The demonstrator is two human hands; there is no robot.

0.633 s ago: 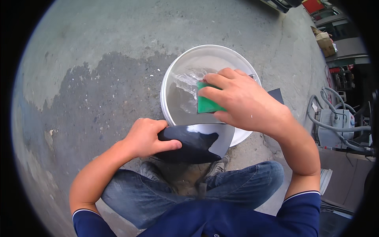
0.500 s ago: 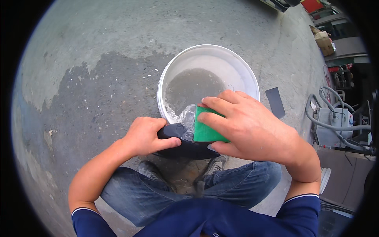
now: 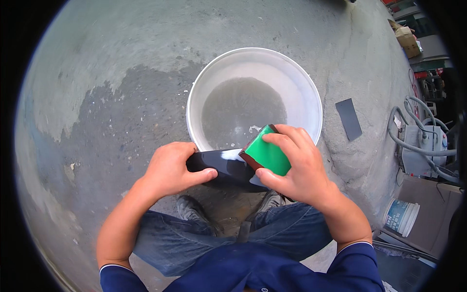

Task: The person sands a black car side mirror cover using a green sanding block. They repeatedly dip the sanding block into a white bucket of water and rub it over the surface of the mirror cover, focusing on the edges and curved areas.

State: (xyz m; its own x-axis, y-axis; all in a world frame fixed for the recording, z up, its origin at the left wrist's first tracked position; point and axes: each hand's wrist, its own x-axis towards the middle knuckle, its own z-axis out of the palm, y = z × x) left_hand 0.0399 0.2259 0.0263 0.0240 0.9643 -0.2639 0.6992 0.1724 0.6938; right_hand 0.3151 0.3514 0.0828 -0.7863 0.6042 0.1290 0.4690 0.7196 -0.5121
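And the block (image 3: 268, 155) is tipping now! A moment ago it lies flatter over the panel (image 3: 226, 169) with water spilling around it; just before that it is out over the bucket (image 3: 302, 100). Now it slants at the panel's right end, dark edge showing, and that sheet of spilling water is gone. The water (image 3: 241, 104) in the bucket lies flatter, with a small bright splash near the block. The view has shifted too, bringing a tub (image 3: 401, 217) in at the right, while the grey sheet (image 3: 349, 119) lies beside the bucket.

To the grips: the left hand (image 3: 170, 168) is closed on the panel's left end, thumb across the top, its other fingertips hidden, same hold as before. The right hand (image 3: 297, 163) clasps the block, thumb along the near edge, fingers over the far edge. The panel sits at the bucket's near rim; whether block and panel touch, I can't tell.
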